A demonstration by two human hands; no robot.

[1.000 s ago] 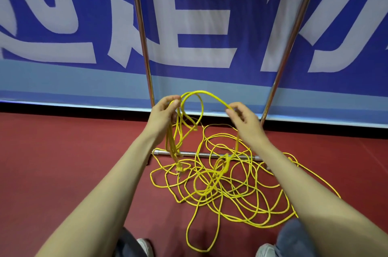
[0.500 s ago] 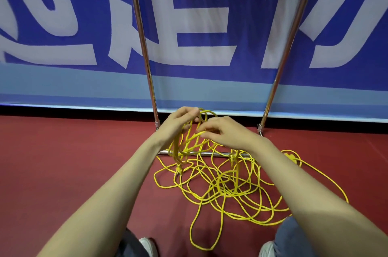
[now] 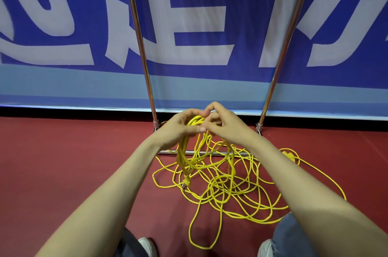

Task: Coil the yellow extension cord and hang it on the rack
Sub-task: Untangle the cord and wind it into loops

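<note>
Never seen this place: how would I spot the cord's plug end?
Start at the chrome rack before the blue banner. Below the left hand, which grips gathered yellow cord, strands hang down. The plug is the thick lump at their bottom, unlike the thin loops around.

Holds gathered loops of the yellow extension cord (image 3: pixel 194 121) in the left hand (image 3: pixel 178 128), pinches them with the right hand (image 3: pixel 227 128); leaves most lying tangled on the red floor (image 3: pixel 63 162) before the rack (image 3: pixel 138 32).

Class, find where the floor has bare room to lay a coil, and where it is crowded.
Bare: red floor left of the left forearm, up to the banner. Crowded: yellow cord sprawls from the rack's bottom bar to the shoes.
</note>
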